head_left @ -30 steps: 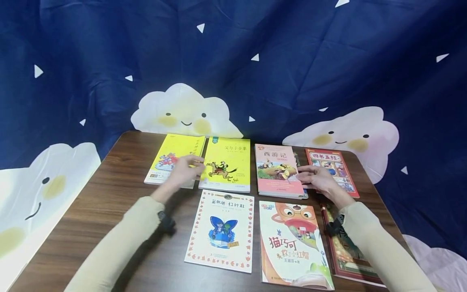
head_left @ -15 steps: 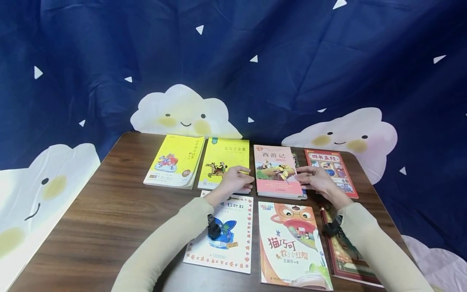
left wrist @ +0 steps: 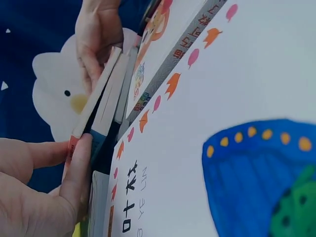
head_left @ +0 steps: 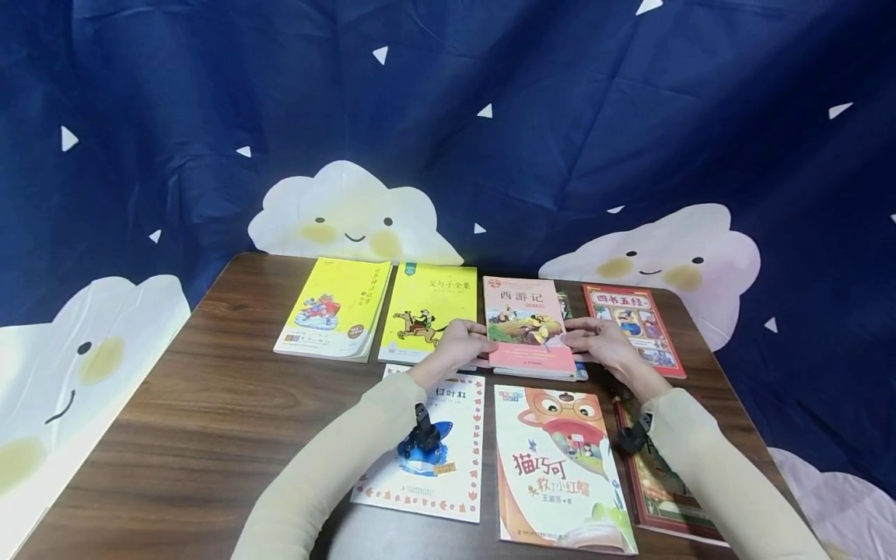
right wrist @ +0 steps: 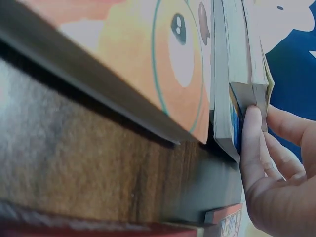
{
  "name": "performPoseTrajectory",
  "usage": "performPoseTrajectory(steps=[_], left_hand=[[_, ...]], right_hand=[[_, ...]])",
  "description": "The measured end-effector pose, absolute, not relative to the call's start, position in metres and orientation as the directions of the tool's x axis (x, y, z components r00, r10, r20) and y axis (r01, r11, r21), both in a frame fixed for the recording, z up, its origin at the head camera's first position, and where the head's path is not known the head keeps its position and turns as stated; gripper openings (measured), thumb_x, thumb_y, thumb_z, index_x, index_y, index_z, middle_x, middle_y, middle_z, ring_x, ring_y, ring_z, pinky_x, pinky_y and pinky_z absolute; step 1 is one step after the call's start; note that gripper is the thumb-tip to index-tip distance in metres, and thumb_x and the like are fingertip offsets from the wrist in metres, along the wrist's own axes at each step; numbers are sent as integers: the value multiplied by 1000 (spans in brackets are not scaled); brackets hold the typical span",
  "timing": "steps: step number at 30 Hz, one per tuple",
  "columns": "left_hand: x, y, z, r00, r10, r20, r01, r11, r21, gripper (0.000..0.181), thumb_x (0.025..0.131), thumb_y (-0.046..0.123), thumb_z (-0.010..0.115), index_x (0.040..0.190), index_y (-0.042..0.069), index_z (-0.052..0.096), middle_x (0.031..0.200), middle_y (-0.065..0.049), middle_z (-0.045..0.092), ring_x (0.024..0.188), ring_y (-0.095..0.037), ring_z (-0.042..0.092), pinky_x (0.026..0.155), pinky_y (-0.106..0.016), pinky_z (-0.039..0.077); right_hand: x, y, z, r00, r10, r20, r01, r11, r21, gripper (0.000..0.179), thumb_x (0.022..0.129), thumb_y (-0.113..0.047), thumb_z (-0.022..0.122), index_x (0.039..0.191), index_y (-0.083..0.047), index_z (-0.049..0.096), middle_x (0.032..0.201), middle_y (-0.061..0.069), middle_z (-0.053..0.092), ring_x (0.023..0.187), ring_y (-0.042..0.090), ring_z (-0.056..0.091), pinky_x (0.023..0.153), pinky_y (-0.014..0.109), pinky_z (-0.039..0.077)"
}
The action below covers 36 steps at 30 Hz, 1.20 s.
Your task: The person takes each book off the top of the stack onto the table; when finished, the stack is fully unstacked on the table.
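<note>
In the head view a pink picture-cover book (head_left: 526, 299) lies at the back right of centre, stacked over another book (head_left: 564, 308) whose dark edge peeks out on the right. My left hand (head_left: 455, 344) pinches the pink book's left side; the left wrist view has thumb and finger of the left hand (left wrist: 37, 190) on either side of its pink spine. On the opposite side my right hand (head_left: 607, 347) pinches its right edge, and the right wrist view shows the fingers (right wrist: 252, 128) there. A slim gap separates the pink book (left wrist: 98, 91) from the one below.
Two yellow books (head_left: 336, 303) (head_left: 420, 292) lie left of the stack, a red book (head_left: 647, 334) right. In front are a white butterfly book (head_left: 455, 467), a fox-cover book (head_left: 560, 467) and a dark red-edged book (head_left: 672, 498). The brown table (head_left: 203, 389) meets a blue curtain (head_left: 490, 179).
My left hand has moved right from the leftmost yellow book, across the second one, to the pink book's left edge. My right hand has stayed at the pink book's right edge.
</note>
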<state>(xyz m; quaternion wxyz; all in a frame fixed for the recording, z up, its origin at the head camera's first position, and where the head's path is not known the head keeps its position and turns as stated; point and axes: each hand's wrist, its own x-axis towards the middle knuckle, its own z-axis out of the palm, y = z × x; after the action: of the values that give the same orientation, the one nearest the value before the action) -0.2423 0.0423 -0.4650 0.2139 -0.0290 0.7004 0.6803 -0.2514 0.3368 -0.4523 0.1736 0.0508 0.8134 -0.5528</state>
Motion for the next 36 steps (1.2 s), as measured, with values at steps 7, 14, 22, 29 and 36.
performPoseTrajectory(steps=[7,14,22,29,36], left_hand=[[-243,29,-465,-892,304,-333,-345,18,939,46,98,2,72,141,1,56,106,-14,76,74,-15,72,74,-30,70],[-239,-8,-455,-895,330,-300,-297,60,953,46,98,3,70,142,9,57,116,-16,77,77,-13,74,74,-28,69],[-216,-65,-433,-895,377,-238,-214,105,971,48,99,5,68,145,7,54,118,-15,74,82,-17,77,78,-38,71],[-185,-124,-424,-911,358,-206,-186,89,979,49,97,2,68,144,2,53,105,-3,71,83,-16,76,76,-37,71],[-143,-195,-419,-920,350,-177,-179,28,984,42,99,0,66,139,10,55,106,4,76,91,-14,77,80,-40,71]], right_hand=[[-252,340,-451,-934,-126,-335,261,400,-878,55,105,-14,66,152,8,48,91,-14,78,80,4,74,77,25,69],[-254,338,-452,-938,-124,-325,243,433,-868,54,103,-13,68,149,8,50,92,-12,77,80,5,73,78,25,69],[-254,335,-451,-937,-115,-331,245,461,-853,55,102,-10,69,150,7,50,94,-9,75,83,4,73,78,25,69],[-253,334,-452,-941,-91,-325,244,485,-840,54,102,-13,71,150,5,52,107,4,77,85,7,73,80,29,70],[-254,335,-451,-937,-86,-339,260,477,-839,56,102,-14,71,151,3,51,109,4,77,84,7,74,79,30,70]])
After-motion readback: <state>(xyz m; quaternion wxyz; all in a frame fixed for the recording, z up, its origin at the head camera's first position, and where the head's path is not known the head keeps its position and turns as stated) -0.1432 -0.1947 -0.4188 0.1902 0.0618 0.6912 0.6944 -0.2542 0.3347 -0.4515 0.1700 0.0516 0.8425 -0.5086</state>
